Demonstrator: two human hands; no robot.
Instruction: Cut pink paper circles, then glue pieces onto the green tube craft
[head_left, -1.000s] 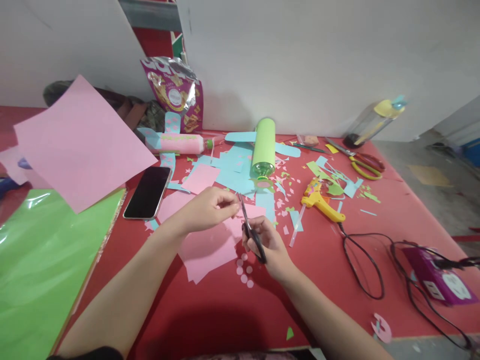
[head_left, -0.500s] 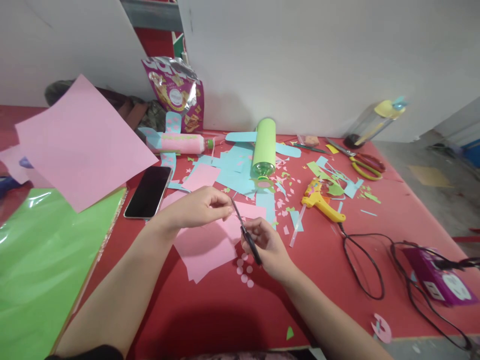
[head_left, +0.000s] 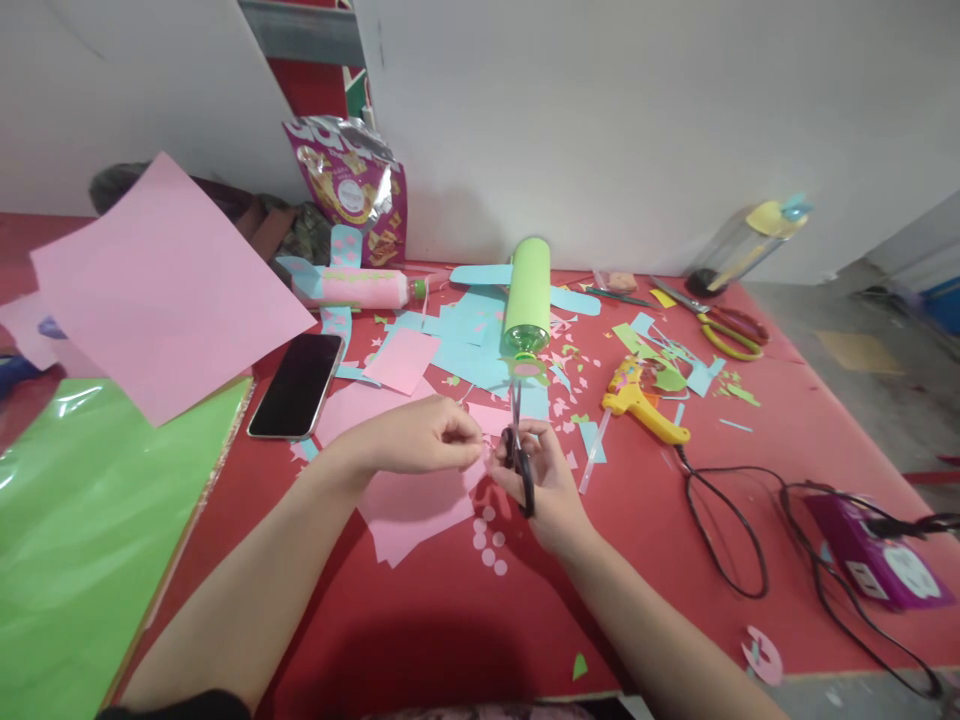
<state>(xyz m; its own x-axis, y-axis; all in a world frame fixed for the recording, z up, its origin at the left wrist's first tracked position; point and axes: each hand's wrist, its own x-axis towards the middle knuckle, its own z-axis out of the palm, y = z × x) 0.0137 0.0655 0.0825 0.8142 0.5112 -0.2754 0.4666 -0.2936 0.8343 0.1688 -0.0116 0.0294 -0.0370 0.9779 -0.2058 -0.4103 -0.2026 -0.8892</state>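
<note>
My right hand (head_left: 546, 485) holds a pair of black-handled scissors (head_left: 525, 470), their blades pointing away from me. My left hand (head_left: 442, 435) is closed in a pinch, its fingertips close to the right hand's fingers. What it pinches is too small to make out against the pink paper. Beneath the hands lie pink paper sheets (head_left: 416, 515) on the red table. Several small pink paper circles (head_left: 488, 556) rest just in front of the right hand.
A phone (head_left: 296, 385) lies left of my hands. Beyond are a green paper-wrapped bottle (head_left: 529, 290), a pink wrapped bottle (head_left: 367, 288) and paper scraps. To the right are a yellow glue gun (head_left: 637, 400) with its cord, large scissors (head_left: 724, 330) and a purple box (head_left: 877, 555).
The scissors have swung from pointing left to pointing straight away, apart from the left fingertips. My left hand has moved slightly right and nearer to me, still pinched.
</note>
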